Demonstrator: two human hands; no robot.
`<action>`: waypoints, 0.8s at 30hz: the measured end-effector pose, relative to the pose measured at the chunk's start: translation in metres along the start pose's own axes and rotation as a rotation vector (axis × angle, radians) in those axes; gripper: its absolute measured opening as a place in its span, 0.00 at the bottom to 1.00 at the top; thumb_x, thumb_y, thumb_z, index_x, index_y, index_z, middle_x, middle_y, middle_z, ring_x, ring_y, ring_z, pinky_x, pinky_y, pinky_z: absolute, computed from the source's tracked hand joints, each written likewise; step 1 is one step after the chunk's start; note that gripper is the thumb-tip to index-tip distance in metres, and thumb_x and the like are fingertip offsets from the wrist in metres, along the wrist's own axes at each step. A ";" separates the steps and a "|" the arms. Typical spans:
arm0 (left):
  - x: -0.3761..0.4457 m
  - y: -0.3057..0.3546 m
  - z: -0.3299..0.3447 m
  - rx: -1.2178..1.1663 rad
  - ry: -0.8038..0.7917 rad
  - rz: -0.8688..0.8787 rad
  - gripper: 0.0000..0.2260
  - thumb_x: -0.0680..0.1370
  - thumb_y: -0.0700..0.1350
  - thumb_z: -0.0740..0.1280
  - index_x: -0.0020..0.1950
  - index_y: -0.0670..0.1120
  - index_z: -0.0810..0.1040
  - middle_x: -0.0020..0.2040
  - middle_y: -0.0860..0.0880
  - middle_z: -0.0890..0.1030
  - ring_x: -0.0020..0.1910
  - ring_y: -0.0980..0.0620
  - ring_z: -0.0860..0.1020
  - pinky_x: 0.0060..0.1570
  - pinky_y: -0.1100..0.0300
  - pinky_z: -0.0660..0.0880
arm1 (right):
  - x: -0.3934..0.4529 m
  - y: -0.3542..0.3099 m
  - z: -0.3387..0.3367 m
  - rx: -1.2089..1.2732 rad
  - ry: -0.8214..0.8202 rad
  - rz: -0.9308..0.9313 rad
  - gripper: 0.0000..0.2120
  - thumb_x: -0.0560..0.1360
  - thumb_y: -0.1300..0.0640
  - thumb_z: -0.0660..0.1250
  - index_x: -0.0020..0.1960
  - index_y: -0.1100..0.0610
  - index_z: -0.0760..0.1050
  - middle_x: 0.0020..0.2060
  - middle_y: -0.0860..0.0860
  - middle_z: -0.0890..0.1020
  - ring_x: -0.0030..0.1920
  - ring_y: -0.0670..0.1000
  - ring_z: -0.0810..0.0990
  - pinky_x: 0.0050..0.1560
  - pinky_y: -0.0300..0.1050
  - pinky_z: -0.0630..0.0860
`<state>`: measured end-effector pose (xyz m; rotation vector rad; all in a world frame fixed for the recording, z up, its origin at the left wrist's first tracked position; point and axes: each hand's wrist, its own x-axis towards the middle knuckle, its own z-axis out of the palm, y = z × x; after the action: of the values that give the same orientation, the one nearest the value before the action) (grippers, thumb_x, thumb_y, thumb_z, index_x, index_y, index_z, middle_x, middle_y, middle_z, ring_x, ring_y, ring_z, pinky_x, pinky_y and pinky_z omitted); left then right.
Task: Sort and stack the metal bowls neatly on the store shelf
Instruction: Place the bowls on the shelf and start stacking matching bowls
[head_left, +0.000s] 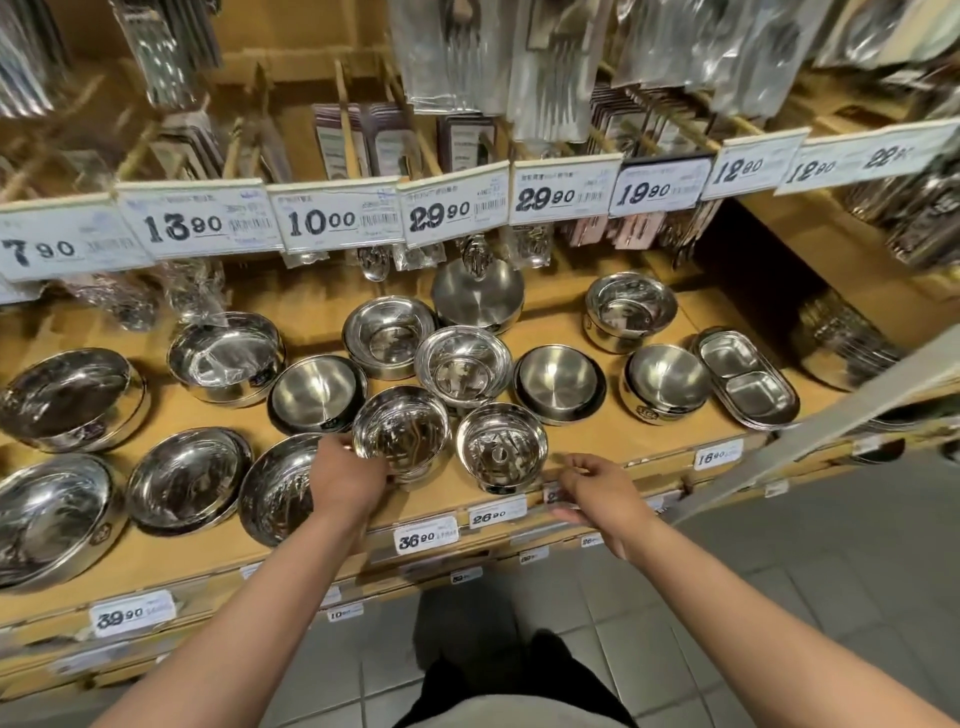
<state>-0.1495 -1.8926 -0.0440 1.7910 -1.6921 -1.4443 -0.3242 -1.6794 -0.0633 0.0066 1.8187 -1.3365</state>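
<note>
On the wooden shelf (597, 441) the metal bowls sit scattered in loose rows, the widest ones at the far left, such as the big bowl (72, 397), and smaller ones toward the middle and right. We have our left hand (347, 475) curled against the near-left rim of a deep polished bowl (401, 431) near the front edge; the fingers wrap its side, though we cannot tell how firm the grip is. To do this well, we judge we should lift it straight up and seat it only in a bowl of matching shape. Just beside it to the right stands a similar small bowl (502, 448), a likely partner. Our right hand (597, 491) hovers empty at the shelf's front lip, fingers loosely spread, ready to steady that bowl. Farther right lies a two-part tray (745, 376), best left alone.
</note>
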 end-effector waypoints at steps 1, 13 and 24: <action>0.001 0.000 0.001 -0.012 0.016 -0.020 0.16 0.74 0.35 0.73 0.58 0.45 0.73 0.51 0.42 0.82 0.44 0.40 0.85 0.48 0.43 0.84 | 0.000 0.000 -0.002 0.008 0.005 0.003 0.16 0.81 0.64 0.65 0.68 0.61 0.74 0.62 0.58 0.81 0.59 0.57 0.83 0.47 0.48 0.85; 0.001 0.016 0.004 -0.193 0.096 -0.267 0.10 0.74 0.29 0.73 0.47 0.42 0.76 0.43 0.41 0.81 0.24 0.46 0.82 0.23 0.57 0.80 | 0.022 -0.020 -0.054 0.034 -0.027 0.032 0.10 0.83 0.62 0.64 0.63 0.59 0.78 0.51 0.55 0.81 0.46 0.52 0.83 0.37 0.41 0.85; -0.045 0.048 0.001 -0.410 0.122 -0.234 0.14 0.76 0.27 0.68 0.47 0.45 0.71 0.49 0.42 0.79 0.41 0.41 0.83 0.21 0.57 0.79 | 0.030 -0.065 -0.054 0.007 -0.286 0.034 0.10 0.81 0.63 0.65 0.61 0.58 0.78 0.53 0.59 0.82 0.58 0.56 0.83 0.40 0.43 0.85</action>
<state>-0.1700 -1.8662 0.0122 1.8372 -1.0581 -1.5963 -0.4064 -1.6789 -0.0277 -0.1418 1.5661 -1.2509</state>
